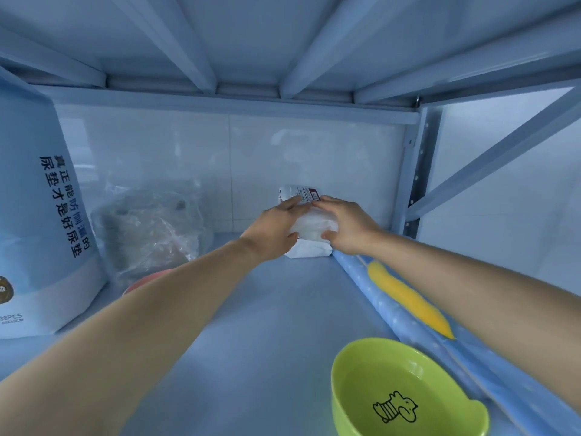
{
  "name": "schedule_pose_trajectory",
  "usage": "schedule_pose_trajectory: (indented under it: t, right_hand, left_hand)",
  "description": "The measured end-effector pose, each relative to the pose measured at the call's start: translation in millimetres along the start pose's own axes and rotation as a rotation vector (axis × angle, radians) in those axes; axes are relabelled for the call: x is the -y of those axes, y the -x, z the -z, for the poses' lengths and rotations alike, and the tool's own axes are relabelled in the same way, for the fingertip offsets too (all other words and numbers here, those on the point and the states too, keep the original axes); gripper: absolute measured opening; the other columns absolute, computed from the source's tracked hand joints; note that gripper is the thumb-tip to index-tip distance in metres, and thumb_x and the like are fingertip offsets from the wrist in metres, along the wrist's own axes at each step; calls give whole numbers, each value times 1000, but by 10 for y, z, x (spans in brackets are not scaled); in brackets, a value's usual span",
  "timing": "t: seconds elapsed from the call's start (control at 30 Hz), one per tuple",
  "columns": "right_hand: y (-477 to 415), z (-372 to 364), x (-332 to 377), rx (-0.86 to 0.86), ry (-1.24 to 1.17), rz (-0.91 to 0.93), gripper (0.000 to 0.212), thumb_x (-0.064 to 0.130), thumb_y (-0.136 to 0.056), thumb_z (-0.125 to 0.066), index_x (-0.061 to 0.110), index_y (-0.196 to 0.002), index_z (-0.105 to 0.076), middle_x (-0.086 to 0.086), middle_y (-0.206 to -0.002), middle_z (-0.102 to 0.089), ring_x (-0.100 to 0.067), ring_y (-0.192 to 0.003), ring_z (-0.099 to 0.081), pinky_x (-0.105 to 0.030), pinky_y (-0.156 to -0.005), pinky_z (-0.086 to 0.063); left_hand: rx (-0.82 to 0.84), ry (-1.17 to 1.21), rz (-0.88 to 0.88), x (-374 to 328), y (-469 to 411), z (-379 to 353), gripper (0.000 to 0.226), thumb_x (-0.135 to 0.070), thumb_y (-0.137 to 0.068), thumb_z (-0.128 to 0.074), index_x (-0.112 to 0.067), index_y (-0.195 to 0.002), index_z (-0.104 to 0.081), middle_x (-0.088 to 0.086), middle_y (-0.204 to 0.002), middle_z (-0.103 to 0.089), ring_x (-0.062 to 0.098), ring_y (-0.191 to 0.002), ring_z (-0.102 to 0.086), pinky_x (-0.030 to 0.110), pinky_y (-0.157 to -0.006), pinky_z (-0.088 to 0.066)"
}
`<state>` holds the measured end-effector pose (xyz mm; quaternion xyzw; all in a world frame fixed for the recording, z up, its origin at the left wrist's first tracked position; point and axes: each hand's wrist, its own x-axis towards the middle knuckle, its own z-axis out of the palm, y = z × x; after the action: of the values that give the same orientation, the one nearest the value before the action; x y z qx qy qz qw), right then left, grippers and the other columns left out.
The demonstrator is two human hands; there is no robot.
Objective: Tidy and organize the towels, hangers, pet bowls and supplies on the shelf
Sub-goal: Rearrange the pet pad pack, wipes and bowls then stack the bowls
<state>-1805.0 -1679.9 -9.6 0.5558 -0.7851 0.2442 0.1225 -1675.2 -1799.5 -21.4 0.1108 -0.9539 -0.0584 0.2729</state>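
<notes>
Blue liner covers the shelf (267, 325) from near edge to far wall, and we start big: at the left stands the tall pad bag (41, 199), sealed, its contents hidden behind the print. Beside it, further back, a clear plastic bag (151, 228) slumps with something brownish inside, hard to make out, and a pinkish rim (147, 280) peeks from under its near edge. Along the right side lies a blue dotted roll (393, 309) with a yellow piece (408, 297) on it. Near right, the green bowl (405, 388) sits upright and holds nothing, just a cartoon drawing on its floor. Now the action, far right by the back wall: the white packet (309, 234), left hand (273, 231) on one side, right hand (349, 221) on the other, fingers over the top, thumbs underneath, a full grip from each. Its lower end looks to touch the shelf. I'd call this stowing supplies at the back; the next move calls for settling it steady against the wall and releasing without toppling it.
</notes>
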Motion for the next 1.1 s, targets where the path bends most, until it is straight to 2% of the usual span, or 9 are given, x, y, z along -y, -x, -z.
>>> schedule_pose_trajectory:
  t: [0.3, 0.47, 0.57, 0.67, 0.77, 0.83, 0.93, 1.0, 1.1]
  right_hand:
    - [-194, -77, -143, 33, 4, 24, 64, 6, -80, -65, 14, -139, -41, 2, -145, -40, -16, -132, -39, -25, -107, -32]
    - [-383, -109, -266, 1, 46, 61, 51, 0, -79, -62, 12, -128, -55, -5, -131, -53, -23, -123, -48, -25, -97, -36]
    - [-368, -231, -344, 67, 168, 34, 42, 4, -82, -63, 13, -123, -60, -7, -133, -53, -23, -124, -47, -27, -100, -33]
    - [-393, -234, -404, 80, 137, 9, 41, 10, -81, -68, 12, -122, -61, -6, -131, -56, -21, -123, -49, -25, -101, -33]
    - [-436, -209, -411, 99, 146, 0, 43, 18, -80, -71, 13, -122, -61, -5, -129, -57, -22, -122, -50, -27, -100, -36]
    - [-440, -227, -393, 105, 180, 11, 43, 22, -81, -69, 15, -123, -60, -4, -129, -56, -23, -121, -49, -29, -99, -37]
    - [-434, -279, -382, 91, 214, 35, 43, 27, -83, -67, 16, -124, -59, -6, -128, -55, -24, -120, -49, -29, -98, -37]
    - [-444, -290, -380, 64, 226, 33, 39, 27, -83, -66, 17, -121, -61, -7, -123, -57, -25, -116, -51, -29, -95, -40]
    - [-492, -286, -390, 26, 217, -13, 35, 24, -83, -66, 17, -118, -64, -8, -120, -59, -26, -113, -54, -28, -93, -41]
  left_hand:
    - [26, -17, 25, 96, -176, -116, 61, -8, -89, -49, -27, -144, -30, -4, -154, -21, 23, -131, -40, 24, -101, -30]
    - [22, 31, 153, 161, -381, -314, 60, -7, -91, -51, -23, -144, -30, 2, -154, -18, 27, -130, -40, 31, -103, -34]
    - [103, 18, 224, 131, -325, -552, 60, -8, -93, -47, -32, -144, -25, 8, -152, -9, 36, -117, -50, 35, -94, -43]
    - [64, 59, 270, 142, -293, -619, 62, -4, -92, -45, -33, -144, -26, 6, -153, -6, 33, -114, -52, 30, -88, -42]
    - [-10, 82, 289, 152, -289, -596, 57, -1, -90, -48, -27, -139, -37, 1, -152, -13, 26, -109, -56, 26, -86, -42]
    - [-61, 69, 271, 154, -280, -592, 53, 1, -88, -48, -25, -135, -44, -3, -145, -24, 21, -100, -58, 22, -77, -41]
    - [-102, 10, 245, 177, -297, -578, 52, 4, -86, -49, -23, -131, -49, -2, -133, -35, 21, -100, -58, 17, -71, -35]
    - [-96, -5, 247, 179, -327, -559, 53, 4, -86, -48, -23, -131, -49, -1, -132, -37, 22, -98, -59, 20, -71, -38]
    - [-64, -10, 267, 165, -386, -548, 55, 4, -87, -46, -23, -135, -45, -1, -136, -35, 23, -103, -58, 28, -82, -46]
